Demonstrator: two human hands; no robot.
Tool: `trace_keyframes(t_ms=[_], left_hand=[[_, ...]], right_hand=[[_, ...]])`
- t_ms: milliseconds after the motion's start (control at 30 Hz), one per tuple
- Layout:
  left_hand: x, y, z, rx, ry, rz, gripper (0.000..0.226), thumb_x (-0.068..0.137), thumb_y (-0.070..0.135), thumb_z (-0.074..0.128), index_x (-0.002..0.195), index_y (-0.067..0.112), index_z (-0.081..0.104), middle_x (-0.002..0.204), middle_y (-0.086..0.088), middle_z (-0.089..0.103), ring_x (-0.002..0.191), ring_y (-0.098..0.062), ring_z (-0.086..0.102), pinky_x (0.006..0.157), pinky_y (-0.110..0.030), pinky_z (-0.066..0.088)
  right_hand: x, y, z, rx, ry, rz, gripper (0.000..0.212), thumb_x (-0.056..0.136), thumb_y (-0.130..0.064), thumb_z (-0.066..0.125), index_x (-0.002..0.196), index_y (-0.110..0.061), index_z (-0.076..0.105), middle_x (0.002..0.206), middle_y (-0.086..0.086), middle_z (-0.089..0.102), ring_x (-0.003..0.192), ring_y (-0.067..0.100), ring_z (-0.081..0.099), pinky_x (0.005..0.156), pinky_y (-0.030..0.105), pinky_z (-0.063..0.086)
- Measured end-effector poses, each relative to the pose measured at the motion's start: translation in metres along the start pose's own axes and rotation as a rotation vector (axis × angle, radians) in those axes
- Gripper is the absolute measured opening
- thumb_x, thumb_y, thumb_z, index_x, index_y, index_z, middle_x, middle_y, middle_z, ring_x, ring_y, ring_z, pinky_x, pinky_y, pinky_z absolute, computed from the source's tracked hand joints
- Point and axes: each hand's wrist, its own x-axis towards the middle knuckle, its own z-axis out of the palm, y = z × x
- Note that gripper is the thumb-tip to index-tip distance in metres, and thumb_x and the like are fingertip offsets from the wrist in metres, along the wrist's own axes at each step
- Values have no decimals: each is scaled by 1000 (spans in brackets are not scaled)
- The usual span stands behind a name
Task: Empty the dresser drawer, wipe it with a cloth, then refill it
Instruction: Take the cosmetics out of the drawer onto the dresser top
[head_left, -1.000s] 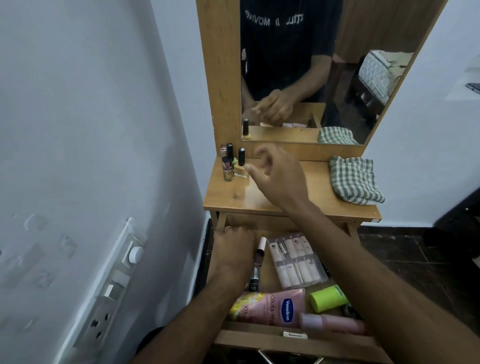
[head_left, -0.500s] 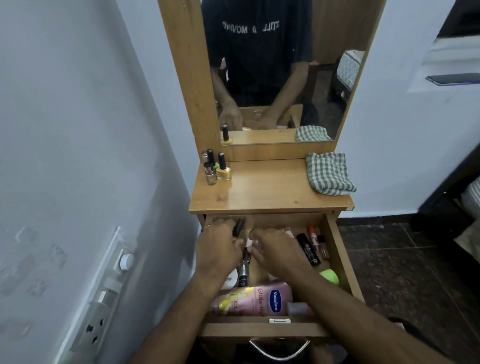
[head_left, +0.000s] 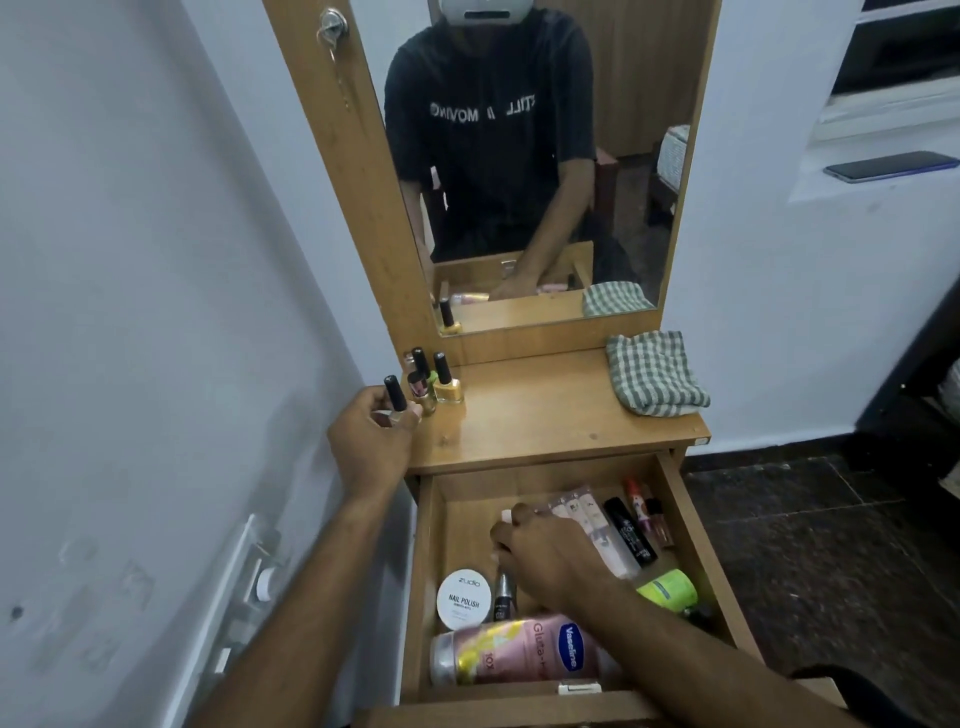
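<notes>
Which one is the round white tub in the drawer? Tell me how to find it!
Look at the open wooden drawer under the mirror. Near its left wall, just behind the pink Vaseline lotion bottle lying along the front, sits the tub. It is the only flat, round, white thing there, with "NAIL POLISH" printed on its lid.

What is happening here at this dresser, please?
A person is emptying the open drawer. The left hand holds a nail polish bottle beside the bottles already on the dresser top. The right hand reaches among the cosmetics in the drawer. The checked cloth lies unused.
</notes>
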Motion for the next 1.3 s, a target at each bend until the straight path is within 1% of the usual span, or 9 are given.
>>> trace_keyframes(t_ms=[300,567,700,767,867,1033,1100,1200,1300], left_hand=[[9,-12,20,57,35,-6,28,78,24,86,100,14,73,93,1,73,78,-15,64,70,-23,46],[8,-25,17,38,64,-10,42,75,38,88,102,15,66,98,0,68,81,-15,62,66,-20,46],[-30,-23,-3,-78,223,29,24,86,27,78,102,15,64,98,0,66,82,-16,60,68,-4,39],[-60,-23,-12,-145,241,19,12,90,18,74,97,17,64,91,2,66,75,-10,58,67,-8,44],[-100,-35,-10,-135,106,-10,16,89,12,72,86,26,65,79,8,67,69,-9,59,62,-24,48],[-128,-45,-4,44,-112,182,20,85,6,71,79,24,64,78,15,62,72,-4,60,62,-8,40],[-129,-48,-2,115,-193,262,21,84,5,68,80,25,62,80,17,60,72,-2,59,63,-10,42],[-130,-56,6,161,-266,352,14,83,11,57,82,24,61,84,13,61,70,-6,57,60,-29,51],[-129,-58,12,210,-303,383,12,84,17,51,83,21,62,84,8,63,69,-10,57,59,-35,53]], right_hand=[[-2,5,-5,252,47,80,18,95,-33,57,110,-32,66,110,-4,64,100,19,63,79,31,52],[1,14,3,451,145,57,54,94,-20,62,144,-31,46,136,-2,58,121,19,57,98,39,51],[-3,13,-9,689,299,-16,48,94,-18,65,142,-23,55,118,-6,58,98,5,59,88,31,54],[-7,7,-20,776,432,-43,43,92,-15,69,133,-22,63,113,-9,59,93,2,59,83,20,53],[-4,-7,-47,801,553,-66,42,89,-15,73,129,-22,66,115,-13,60,90,0,60,81,18,54],[44,-18,-83,791,653,-10,34,86,-20,77,119,-22,70,108,-8,66,74,9,65,73,26,56],[67,-17,-86,738,629,48,32,86,-22,77,118,-23,71,107,-8,67,68,9,63,75,32,56],[93,-19,-83,692,601,121,30,87,-24,77,115,-26,72,108,-10,67,61,7,57,72,35,56],[106,-20,-80,683,588,157,27,86,-22,78,112,-26,73,106,-11,67,66,3,52,72,29,52]])
